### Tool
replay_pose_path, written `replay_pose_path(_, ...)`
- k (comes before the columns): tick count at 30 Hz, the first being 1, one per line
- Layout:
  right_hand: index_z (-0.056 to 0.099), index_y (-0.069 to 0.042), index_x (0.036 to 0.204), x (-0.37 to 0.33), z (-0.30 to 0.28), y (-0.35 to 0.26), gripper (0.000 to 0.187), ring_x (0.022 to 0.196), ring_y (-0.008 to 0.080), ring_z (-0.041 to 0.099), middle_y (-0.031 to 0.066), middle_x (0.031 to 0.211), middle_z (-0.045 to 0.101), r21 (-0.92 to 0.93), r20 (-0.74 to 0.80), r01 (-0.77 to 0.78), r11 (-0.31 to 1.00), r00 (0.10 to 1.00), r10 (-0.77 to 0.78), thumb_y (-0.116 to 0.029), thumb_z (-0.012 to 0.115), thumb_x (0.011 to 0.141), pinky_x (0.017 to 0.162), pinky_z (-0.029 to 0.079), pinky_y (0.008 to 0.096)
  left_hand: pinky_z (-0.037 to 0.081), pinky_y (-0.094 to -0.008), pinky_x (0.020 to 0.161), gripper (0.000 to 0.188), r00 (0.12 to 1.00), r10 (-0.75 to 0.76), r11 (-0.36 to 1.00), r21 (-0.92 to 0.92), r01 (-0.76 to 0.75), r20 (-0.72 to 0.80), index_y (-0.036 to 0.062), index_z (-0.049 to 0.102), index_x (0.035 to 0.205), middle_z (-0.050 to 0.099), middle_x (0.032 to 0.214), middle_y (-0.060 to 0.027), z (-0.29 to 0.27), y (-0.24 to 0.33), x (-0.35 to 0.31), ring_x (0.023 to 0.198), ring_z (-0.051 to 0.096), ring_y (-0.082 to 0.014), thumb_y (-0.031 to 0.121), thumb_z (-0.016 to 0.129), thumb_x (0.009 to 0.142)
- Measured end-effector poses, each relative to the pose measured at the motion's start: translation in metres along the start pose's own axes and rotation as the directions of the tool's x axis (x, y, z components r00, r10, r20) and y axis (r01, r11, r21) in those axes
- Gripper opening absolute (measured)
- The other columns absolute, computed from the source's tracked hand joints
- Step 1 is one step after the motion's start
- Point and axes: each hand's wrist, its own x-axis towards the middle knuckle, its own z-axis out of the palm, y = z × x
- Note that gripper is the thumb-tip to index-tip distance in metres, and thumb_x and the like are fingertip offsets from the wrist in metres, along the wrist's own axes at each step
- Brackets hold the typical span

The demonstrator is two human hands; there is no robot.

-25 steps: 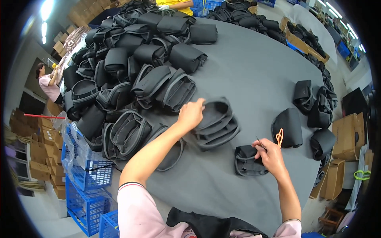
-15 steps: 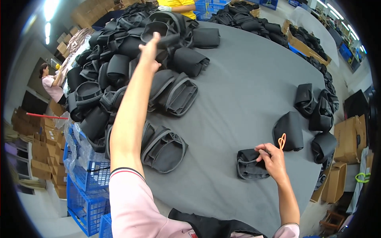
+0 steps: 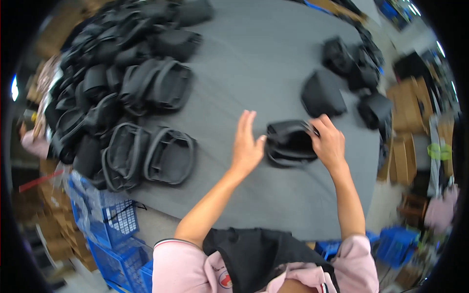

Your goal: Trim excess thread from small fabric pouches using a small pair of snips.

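Black bag point(image 3: 291, 143) mouth-up, long axis roughly parallel to desk's point(image 3: 273, 205) near edge. Left hand point(image 3: 248, 150) beside it, fingers extended; right hand's point(image 3: 329, 140) fingers apparently pinch its right rim, blurred.

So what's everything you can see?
Handled bag: one, black, table's middle
Left bags: too many to count, black, piled
Right bags: several, black, table's right
Table: one, grey, centre
Crates: several, blue, lower left
Cardboard boxes: several, brown, both sides
Stool: one, brown, lower right
Bar: one, red, left
Co-worker: one, pink clothing, left edge
Cloth: one, black, bottom
Sleeves: two, pink, bottom
Left hand: one, bare, beside bag
Right hand: one, bare, at bag
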Motion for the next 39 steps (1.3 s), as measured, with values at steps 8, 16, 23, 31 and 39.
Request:
replay_pose_path(8, 0.055, 0.0, 0.072, -0.066, -0.018, 0.017, 0.019, 0.061, 0.0246, 0.055, 0.0094, 0.07, 0.056, 0.184, 0.205, -0.528, 0.829, 0.846, 0.493, -0.015, 0.066, 0.072, 0.057, 0.044, 0.035, 0.04, -0.0357, 0.089, 0.032, 0.964, 0.267, 0.928, 0.265, -0.261, 0.015, 0.0023, 0.055, 0.107, 0.051, 0.115, -0.0152, -0.011, 0.027, -0.064, 0.106, 0.049, -0.0291, -0.003, 0.058, 0.076)
replay_pose_path(16, 0.053, 0.0, 0.073, -0.128, -0.001, -0.029, 0.016, 0.048, 0.014, 0.043, 0.0056, 0.067, 0.049, 0.521, -0.091, -0.372, 0.768, 0.871, 0.483, -0.004, 0.068, 0.067, 0.046, 0.037, 0.0267, 0.048, -0.0341, 0.087, 0.046, 0.659, -0.379, 0.283, -0.596, 0.751, 0.65, -0.0036, 0.045, 0.122, 0.055, 0.112, -0.0131, 0.009, 0.066, -0.108, 0.099, 0.058, -0.0233, 0.032, 0.05, 0.093)
replay_pose_path(23, 0.055, -0.003, 0.087, -0.205, 0.019, -0.086, 0.023, 0.05, 0.0103, 0.052, 0.007, 0.083, 0.055, 0.66, -0.087, -0.067, 0.749, 0.983, 0.164, 0.0, 0.07, 0.07, 0.045, 0.044, 0.0249, 0.043, -0.0297, 0.073, 0.029, 0.853, -0.397, 0.698, -0.493, 0.52, 0.338, -0.0013, 0.054, 0.093, 0.059, 0.083, -0.0072, 0.014, 0.079, -0.102, 0.078, 0.054, -0.014, 0.02, 0.067, 0.079)
replay_pose_path(31, 0.056, 0.0, 0.09, -0.183, 0.015, -0.065, 0.014, 0.042, 0.003, 0.043, 0.0012, 0.065, 0.053, 0.866, 0.435, -0.489, -0.106, 0.632, 0.642, -0.013, 0.06, 0.086, 0.04, 0.037, 0.0181, 0.044, -0.0438, 0.078, 0.037, 0.926, -0.023, 0.921, 0.369, -0.128, 0.377, -0.0035, 0.049, 0.095, 0.052, 0.09, -0.0187, 0.007, 0.032, -0.117, 0.09, 0.052, -0.0385, 0.007, 0.063, 0.062)
replay_pose_path(39, 0.055, -0.001, 0.088, -0.191, 0.057, -0.066, 0.019, 0.048, 0.0032, 0.044, 0.0011, 0.069, 0.053, 0.829, 0.524, -0.504, -0.242, 0.55, 0.65, -0.012, 0.067, 0.08, 0.036, 0.036, 0.0204, 0.043, -0.0333, 0.086, 0.058, 0.679, -0.349, 0.851, -0.084, 0.518, 0.646, -0.0012, 0.059, 0.108, 0.06, 0.108, -0.0155, 0.015, 0.028, -0.126, 0.1, 0.057, -0.0221, 0.042, 0.071, 0.072)
